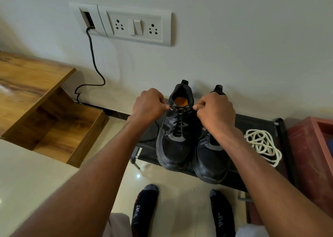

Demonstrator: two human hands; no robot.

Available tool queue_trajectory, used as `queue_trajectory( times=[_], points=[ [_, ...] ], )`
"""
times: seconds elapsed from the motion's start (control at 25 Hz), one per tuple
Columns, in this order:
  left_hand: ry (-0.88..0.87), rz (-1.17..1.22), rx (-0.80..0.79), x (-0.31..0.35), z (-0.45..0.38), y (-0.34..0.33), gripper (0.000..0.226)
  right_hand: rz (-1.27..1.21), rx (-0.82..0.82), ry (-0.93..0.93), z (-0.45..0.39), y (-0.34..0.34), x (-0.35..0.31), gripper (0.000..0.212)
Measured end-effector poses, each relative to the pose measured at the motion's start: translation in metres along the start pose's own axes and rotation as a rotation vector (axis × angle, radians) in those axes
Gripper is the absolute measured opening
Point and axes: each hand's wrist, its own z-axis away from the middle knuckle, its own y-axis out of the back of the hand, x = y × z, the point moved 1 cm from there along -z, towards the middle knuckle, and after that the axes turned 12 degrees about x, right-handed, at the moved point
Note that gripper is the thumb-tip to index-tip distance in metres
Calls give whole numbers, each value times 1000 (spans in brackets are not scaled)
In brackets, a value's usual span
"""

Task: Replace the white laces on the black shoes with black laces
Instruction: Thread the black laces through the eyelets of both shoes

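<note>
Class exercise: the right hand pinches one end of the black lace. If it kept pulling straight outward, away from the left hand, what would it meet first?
Probably the second black shoe, which sits right under the right hand; its collar seems nearest, though depth is unclear.

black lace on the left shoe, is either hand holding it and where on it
Yes, both. The left hand and the right hand each pinch one end of the black lace above the left shoe, pulled out sideways at the top eyelets.
</note>
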Motion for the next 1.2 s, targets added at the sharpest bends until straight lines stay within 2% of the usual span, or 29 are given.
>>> queue_trajectory(
  times=[0.12, 0.32, 0.48, 0.52, 0.6, 0.72, 0.84, 1.04, 1.2],
  points=[
    [93, -16, 10, -8, -3, -2, 22, 52, 22, -47, 0, 0, 1, 19],
    [152, -19, 46, -3, -1, -4, 20, 78, 20, -74, 2, -4, -7, 19],
    [179, 17, -30, -4, -6, 0, 25, 80, 23, -93, -2, -2, -6, 22],
    [211, 71, -57, -5, -8, 2, 29, 15, 9, -115, -4, -1, -6, 26],
    [269, 289, -108, 0, -10, 9, 29, -271, -48, -208, -7, 2, -9, 33],
    [302, 688, -140, 19, -7, 12, 23, -723, -150, -405, -6, 7, -21, 29],
    [361, 933, -192, 33, 1, 2, 23, -894, -123, -455, -6, 12, -27, 25],
    [342, 992, -175, 35, 1, 2, 32, -1038, -113, -498, -6, 10, -33, 24],
    [121, 977, -202, 36, 2, 10, 28, -1159, -212, -592, -7, -1, -33, 24]
  ],
)
